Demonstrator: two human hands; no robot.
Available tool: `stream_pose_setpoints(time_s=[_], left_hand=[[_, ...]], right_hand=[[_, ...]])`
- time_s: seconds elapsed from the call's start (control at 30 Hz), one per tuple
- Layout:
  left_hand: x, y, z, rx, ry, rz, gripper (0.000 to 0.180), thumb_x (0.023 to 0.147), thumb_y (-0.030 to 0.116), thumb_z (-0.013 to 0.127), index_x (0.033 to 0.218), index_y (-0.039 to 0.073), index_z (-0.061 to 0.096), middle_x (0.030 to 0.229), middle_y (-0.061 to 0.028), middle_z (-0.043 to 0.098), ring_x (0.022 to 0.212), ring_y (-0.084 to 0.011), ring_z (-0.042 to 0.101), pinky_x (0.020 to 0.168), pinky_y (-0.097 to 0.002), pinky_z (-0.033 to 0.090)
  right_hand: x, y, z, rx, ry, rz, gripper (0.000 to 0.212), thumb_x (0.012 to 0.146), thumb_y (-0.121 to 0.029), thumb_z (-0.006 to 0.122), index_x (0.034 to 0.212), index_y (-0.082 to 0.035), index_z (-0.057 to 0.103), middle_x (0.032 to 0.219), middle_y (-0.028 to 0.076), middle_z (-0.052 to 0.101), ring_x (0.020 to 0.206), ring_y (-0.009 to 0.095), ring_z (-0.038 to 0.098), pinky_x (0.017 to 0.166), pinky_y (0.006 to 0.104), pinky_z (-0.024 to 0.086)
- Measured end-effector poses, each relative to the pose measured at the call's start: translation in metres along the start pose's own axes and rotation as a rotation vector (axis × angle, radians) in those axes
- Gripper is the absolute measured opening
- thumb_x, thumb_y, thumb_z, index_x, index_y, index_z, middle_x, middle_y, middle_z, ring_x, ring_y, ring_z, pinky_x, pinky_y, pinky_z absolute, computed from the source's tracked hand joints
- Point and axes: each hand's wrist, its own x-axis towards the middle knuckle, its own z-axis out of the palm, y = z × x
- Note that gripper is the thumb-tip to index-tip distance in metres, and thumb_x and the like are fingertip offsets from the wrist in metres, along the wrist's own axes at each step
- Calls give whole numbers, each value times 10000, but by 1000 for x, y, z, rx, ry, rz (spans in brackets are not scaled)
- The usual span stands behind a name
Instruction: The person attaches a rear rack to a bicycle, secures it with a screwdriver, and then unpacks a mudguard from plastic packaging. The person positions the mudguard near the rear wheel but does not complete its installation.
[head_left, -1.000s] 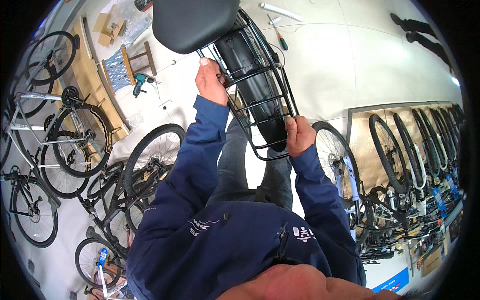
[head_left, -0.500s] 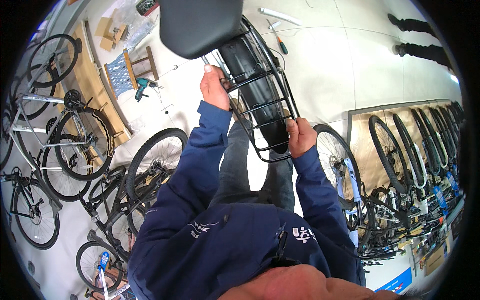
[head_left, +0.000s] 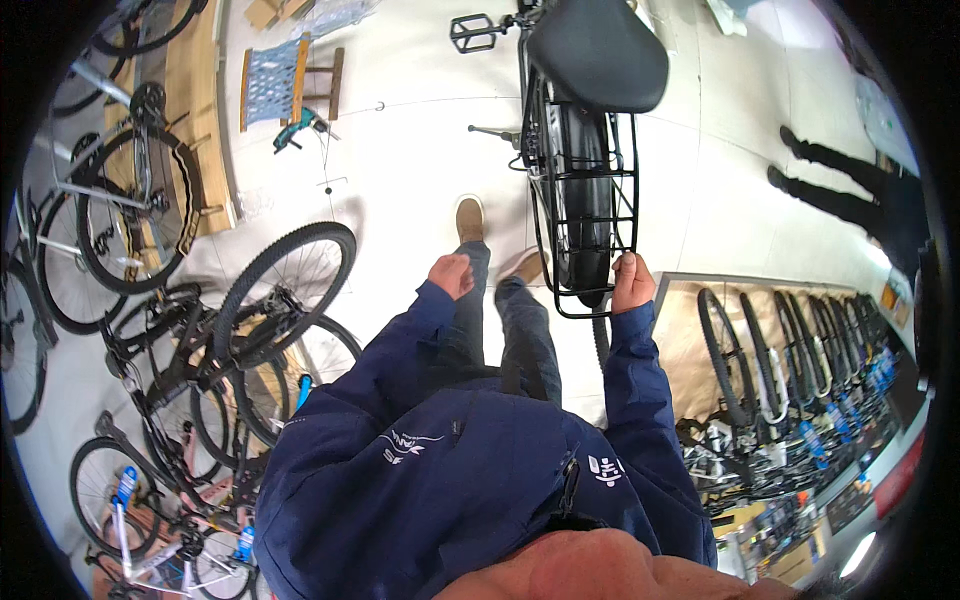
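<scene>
Rear rack (head_left: 588, 220) of slim black tubing sits over the glossy, curved mudguard (head_left: 580, 195), behind the broad, smooth saddle (head_left: 602, 55). Right hand (head_left: 631, 284) clamps the rack's rear corner, apparently steadying it; left hand (head_left: 452, 276) is clear, fingers loosely curled. Any repositioning would call for a firm grip.

To my left: one silver-framed bicycle (head_left: 105, 194) by a long pale wooden platform (head_left: 197, 85); nearer me, one black bicycle (head_left: 165, 388). Ahead and left, on the floor (head_left: 410, 150): one wooden stool with blue-grey webbing (head_left: 272, 84); one teal-and-black drill (head_left: 294, 132), just beside it. To my right: bicycles in a row (head_left: 768, 372); farther up, one person's dark-trousered legs (head_left: 842, 165).
</scene>
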Motion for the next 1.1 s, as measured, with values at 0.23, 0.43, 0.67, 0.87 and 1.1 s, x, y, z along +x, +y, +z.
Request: stream_pose_setpoints(time_s=[0.23,0.43,0.67,0.87,1.1], left_hand=[[-27,-56,-72,7,51,59,178,1016,232,653,1083,101,553,824,-73,638,615,-167,601,575,-341,567],[-42,-91,-140,-36,226,149,221,975,248,696,1075,109,557,921,-106,659,740,-217,643,669,-422,587],[-86,-130,-194,370,390,494,190,970,213,677,1020,63,572,831,-84,662,635,-167,653,580,-326,573],[-77,-78,-212,480,432,694,179,927,184,715,943,39,611,786,-47,657,693,-148,642,687,-307,549],[-56,111,-168,523,312,978,126,940,142,707,966,45,632,827,-27,658,751,-128,615,744,-296,536]], right_hand=[[5,1,1,40,3,-12,459,1112,-383,463,808,-58,575,661,-55,434,600,54,361,540,254,293],[13,13,2,92,-14,-96,466,1106,-412,478,791,-77,551,668,-57,433,611,54,345,554,246,286],[26,29,2,-54,-26,-183,512,1106,-445,440,847,-45,627,662,5,561,613,99,504,583,282,424],[39,40,9,-315,51,-80,530,1094,-474,407,962,-31,667,761,89,702,709,228,680,681,385,527],[34,34,15,-557,85,-9,513,1079,-465,393,1057,-49,691,962,189,751,930,396,714,832,483,550]])
